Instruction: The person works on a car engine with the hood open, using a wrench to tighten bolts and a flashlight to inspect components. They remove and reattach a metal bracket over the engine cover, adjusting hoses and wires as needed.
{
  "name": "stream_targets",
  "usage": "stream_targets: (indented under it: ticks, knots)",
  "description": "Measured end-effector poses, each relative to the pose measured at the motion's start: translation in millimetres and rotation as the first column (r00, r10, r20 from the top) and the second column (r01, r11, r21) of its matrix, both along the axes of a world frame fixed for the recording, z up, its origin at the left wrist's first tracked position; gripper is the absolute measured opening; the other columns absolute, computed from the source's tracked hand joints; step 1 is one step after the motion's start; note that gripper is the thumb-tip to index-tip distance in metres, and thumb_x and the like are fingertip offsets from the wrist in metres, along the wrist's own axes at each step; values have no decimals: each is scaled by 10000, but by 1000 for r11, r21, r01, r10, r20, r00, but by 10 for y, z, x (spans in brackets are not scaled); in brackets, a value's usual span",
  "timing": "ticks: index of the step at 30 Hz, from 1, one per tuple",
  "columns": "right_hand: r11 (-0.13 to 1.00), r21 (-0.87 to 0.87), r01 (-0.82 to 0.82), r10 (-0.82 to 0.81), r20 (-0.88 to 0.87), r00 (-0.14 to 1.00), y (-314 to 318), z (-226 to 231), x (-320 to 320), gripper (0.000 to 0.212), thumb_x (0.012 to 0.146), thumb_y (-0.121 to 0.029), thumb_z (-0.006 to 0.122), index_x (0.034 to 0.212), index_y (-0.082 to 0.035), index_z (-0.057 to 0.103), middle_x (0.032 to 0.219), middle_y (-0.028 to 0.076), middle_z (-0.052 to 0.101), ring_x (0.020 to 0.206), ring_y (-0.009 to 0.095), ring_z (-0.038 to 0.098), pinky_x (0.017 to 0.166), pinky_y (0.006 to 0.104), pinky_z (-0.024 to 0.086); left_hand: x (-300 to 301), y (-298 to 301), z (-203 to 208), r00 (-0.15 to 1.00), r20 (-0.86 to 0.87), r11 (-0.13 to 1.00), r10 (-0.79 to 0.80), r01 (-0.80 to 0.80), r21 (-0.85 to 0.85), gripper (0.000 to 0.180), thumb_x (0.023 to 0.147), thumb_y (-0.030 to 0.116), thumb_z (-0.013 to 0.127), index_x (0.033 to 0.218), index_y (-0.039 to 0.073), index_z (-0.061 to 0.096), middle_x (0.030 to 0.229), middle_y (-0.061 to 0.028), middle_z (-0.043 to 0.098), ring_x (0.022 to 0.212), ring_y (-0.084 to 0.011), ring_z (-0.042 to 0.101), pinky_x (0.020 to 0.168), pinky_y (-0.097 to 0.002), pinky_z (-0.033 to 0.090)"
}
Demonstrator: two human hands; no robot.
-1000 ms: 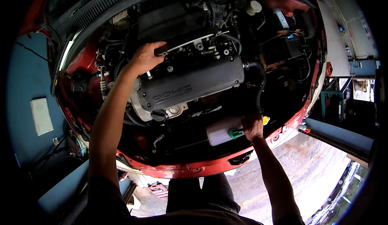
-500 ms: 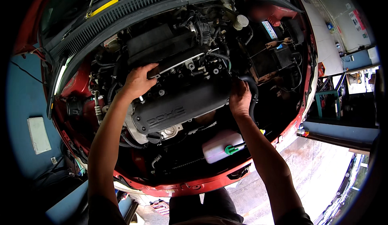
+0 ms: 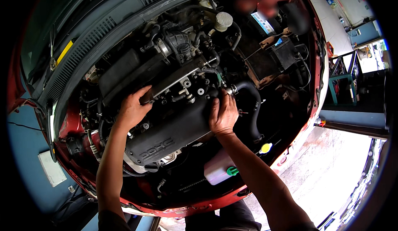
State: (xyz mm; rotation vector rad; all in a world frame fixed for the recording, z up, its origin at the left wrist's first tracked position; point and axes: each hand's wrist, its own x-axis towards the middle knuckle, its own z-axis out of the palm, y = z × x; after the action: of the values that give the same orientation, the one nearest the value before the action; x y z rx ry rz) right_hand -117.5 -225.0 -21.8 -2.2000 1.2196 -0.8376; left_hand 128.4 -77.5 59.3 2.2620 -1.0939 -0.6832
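Note:
A black ribbed engine cover [image 3: 174, 133] with raised lettering lies across the engine. My left hand [image 3: 133, 110] is at its far left side, beside the near end of a silver metal rail [image 3: 176, 81]. Thumb and forefinger there are spread apart, with the other fingers partly hidden. My right hand [image 3: 224, 114] lies on the right end of the cover, fingers stretched forward and thumb apart. The fingertips reach a metal fitting beside a thick black hose [image 3: 252, 106].
Around the engine are a battery [image 3: 261, 23], a round-capped reservoir [image 3: 224, 20] and a pale plastic tank [image 3: 217, 168] with a green cap. The red front body edge [image 3: 186, 211] lies nearest me. A ratchet with a yellow handle [image 3: 64, 53] rests by the windscreen.
The view has shifted and turned. My right hand has moved left from beside the hose onto the cover's end, its fingers now spread out. The left hand stays by the rail's end.

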Motion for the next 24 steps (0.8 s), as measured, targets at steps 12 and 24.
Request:
stream_targets:
  ticks: [12, 24]
  knots:
    - [997, -24, -75, 76, 38, 996, -45, -31, 22, 469, 951, -237, 519, 1309, 64, 553, 1138, 275, 634, 997, 465, 597, 888, 492, 485, 106, 230, -45, 987, 149, 998, 62, -58, -29, 524, 799, 45, 733, 1314, 56, 635, 1063, -186, 732, 985, -250, 726, 891, -333, 534]
    - [995, 71, -77, 78, -16, 997, -12, -52, -10, 561, 1046, -359, 397, 1371, 83, 513, 1261, 282, 614, 1162, 408, 591, 1044, 419, 425, 132, 453, -7, 978, 206, 992, 9, 17, -124, 534, 750, 42, 744, 1276, 82, 660, 1192, -175, 691, 1091, -377, 661, 956, -429, 542]
